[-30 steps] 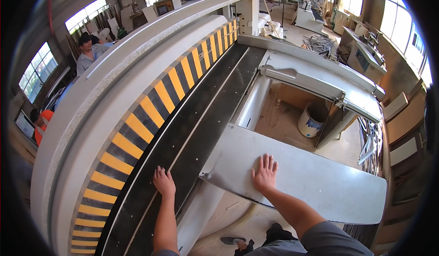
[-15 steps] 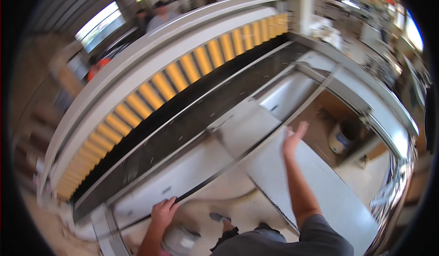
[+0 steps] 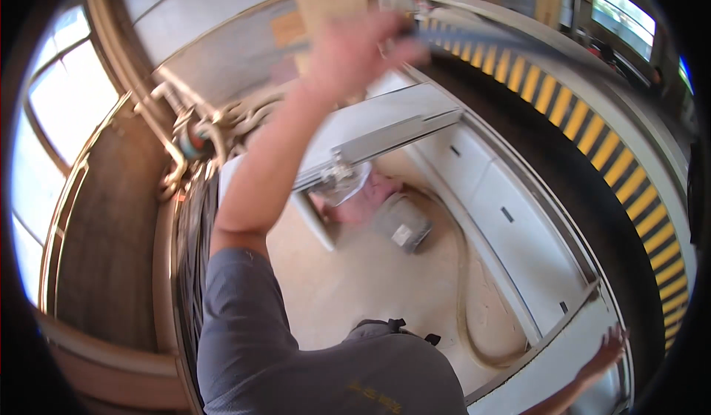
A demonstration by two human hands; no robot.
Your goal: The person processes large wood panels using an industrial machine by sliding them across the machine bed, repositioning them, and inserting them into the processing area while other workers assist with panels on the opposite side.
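Observation:
My left hand [image 3: 363,48] is raised high, smeared by motion, its fingers closed on a long thin dark strip [image 3: 489,38]. The strip stretches out to the right over the black-and-yellow striped edge of a big machine. Down at the lower right my right hand [image 3: 611,348] has its fingers spread and holds nothing. It is at a pale flat panel [image 3: 552,374] of the machine's frame; whether it touches the panel I cannot tell.
Inside the frame, a grey bin [image 3: 404,221] stands on the floor beside a pink bundle [image 3: 363,198]. A hose [image 3: 463,289] curves across the floor. Pipes [image 3: 215,130] and dark cables [image 3: 194,267] run along the left. The striped guard [image 3: 603,148] curves down the right.
The view has swung to the left along the machine. My left hand has lifted the dark strip from low over the frame to high up. My right hand now appears at the lower right.

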